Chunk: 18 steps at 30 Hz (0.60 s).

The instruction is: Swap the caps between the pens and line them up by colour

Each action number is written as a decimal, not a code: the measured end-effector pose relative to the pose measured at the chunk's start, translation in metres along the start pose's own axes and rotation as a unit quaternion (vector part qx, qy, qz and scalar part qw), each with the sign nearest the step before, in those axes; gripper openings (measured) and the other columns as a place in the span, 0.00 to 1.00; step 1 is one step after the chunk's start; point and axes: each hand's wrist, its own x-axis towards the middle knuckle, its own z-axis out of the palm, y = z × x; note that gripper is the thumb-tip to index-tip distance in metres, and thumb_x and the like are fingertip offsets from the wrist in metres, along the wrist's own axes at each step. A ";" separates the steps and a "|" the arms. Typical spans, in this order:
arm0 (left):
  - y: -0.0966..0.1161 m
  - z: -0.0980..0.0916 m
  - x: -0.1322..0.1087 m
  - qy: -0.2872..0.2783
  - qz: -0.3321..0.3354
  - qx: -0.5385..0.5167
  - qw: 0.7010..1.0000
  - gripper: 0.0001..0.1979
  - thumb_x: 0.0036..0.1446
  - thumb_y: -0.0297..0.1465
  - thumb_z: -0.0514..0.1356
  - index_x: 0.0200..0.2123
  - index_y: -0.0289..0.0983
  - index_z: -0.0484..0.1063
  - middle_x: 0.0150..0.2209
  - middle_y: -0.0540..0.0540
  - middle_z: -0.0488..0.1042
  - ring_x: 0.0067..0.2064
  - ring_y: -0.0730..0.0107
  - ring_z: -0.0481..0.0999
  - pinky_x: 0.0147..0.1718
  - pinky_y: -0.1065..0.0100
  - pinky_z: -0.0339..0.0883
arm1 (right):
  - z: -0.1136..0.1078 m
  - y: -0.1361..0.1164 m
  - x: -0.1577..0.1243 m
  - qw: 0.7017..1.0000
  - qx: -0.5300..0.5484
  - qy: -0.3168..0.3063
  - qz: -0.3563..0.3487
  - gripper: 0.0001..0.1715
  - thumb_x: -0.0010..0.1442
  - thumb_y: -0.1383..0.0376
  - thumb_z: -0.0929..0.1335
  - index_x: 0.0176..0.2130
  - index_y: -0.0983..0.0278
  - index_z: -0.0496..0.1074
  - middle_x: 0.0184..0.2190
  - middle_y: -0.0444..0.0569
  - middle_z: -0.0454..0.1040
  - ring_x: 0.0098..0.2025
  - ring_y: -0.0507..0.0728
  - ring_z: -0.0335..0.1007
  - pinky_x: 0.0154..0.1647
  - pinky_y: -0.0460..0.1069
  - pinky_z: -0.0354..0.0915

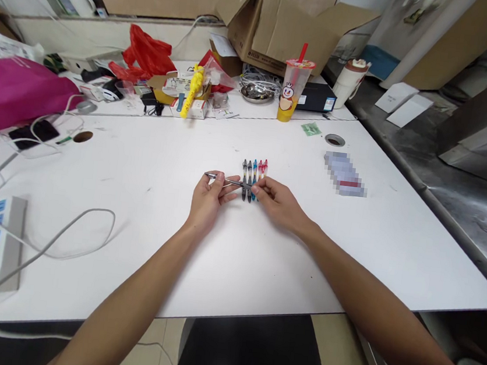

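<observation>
White laminate forms the top of the desk, and five pens lie near its middle, parallel and just beside one another, with two dark, one blue and two red. This close row places all of them within reach of both hands. The left hand is closed on a slim metal tool, probably tweezers, pinching it between thumb and fingers. The right hand is partly closed, its fingertips gripping the tool's other end above the pens. Held crosswise between both grips, the tool is supported at two points and sits off the desk. Its shank is narrow and bright; the fingers hide its end. Beyond the row stand a plastic cup with a red straw and a cardboard box. A blurred packet lies to the right.
</observation>
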 end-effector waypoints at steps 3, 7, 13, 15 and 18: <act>-0.001 -0.001 0.000 -0.006 0.002 0.009 1.000 0.13 0.64 0.39 0.65 0.42 0.39 0.66 0.47 0.38 0.83 0.46 0.62 0.85 0.38 0.69 0.77 | -0.001 -0.001 0.000 1.000 -0.011 0.002 0.003 0.19 0.67 0.48 0.65 0.39 0.61 0.71 0.30 0.44 0.70 0.30 0.53 0.63 0.33 0.50 0.59; -0.002 -0.002 0.000 -0.018 0.014 0.024 0.999 0.15 0.63 0.42 0.66 0.40 0.39 0.66 0.47 0.38 0.83 0.47 0.61 0.85 0.38 0.68 0.77 | -0.001 -0.002 -0.002 0.999 -0.026 -0.018 0.020 0.26 0.70 0.45 0.61 0.35 0.61 0.71 0.23 0.41 0.64 0.25 0.52 0.57 0.29 0.50 0.56; -0.003 -0.003 0.002 -0.021 0.031 0.033 0.999 0.17 0.62 0.43 0.66 0.41 0.39 0.67 0.46 0.38 0.83 0.47 0.60 0.84 0.37 0.67 0.77 | 0.001 -0.005 -0.003 0.999 -0.021 -0.018 0.023 0.27 0.69 0.44 0.61 0.33 0.61 0.70 0.23 0.41 0.64 0.25 0.52 0.57 0.29 0.50 0.55; -0.003 -0.003 0.002 -0.023 0.033 0.034 0.999 0.17 0.62 0.43 0.66 0.41 0.39 0.67 0.46 0.38 0.83 0.47 0.60 0.84 0.37 0.68 0.77 | 0.001 -0.006 -0.003 0.999 -0.020 -0.027 0.031 0.27 0.69 0.44 0.61 0.33 0.61 0.71 0.23 0.41 0.63 0.25 0.52 0.56 0.29 0.50 0.55; -0.002 -0.002 0.001 -0.019 0.034 0.029 0.999 0.17 0.62 0.43 0.66 0.41 0.39 0.66 0.46 0.38 0.83 0.47 0.61 0.84 0.37 0.68 0.76 | 0.001 -0.007 -0.003 0.999 -0.038 -0.016 0.003 0.21 0.66 0.46 0.66 0.35 0.60 0.71 0.25 0.41 0.65 0.27 0.52 0.57 0.29 0.50 0.54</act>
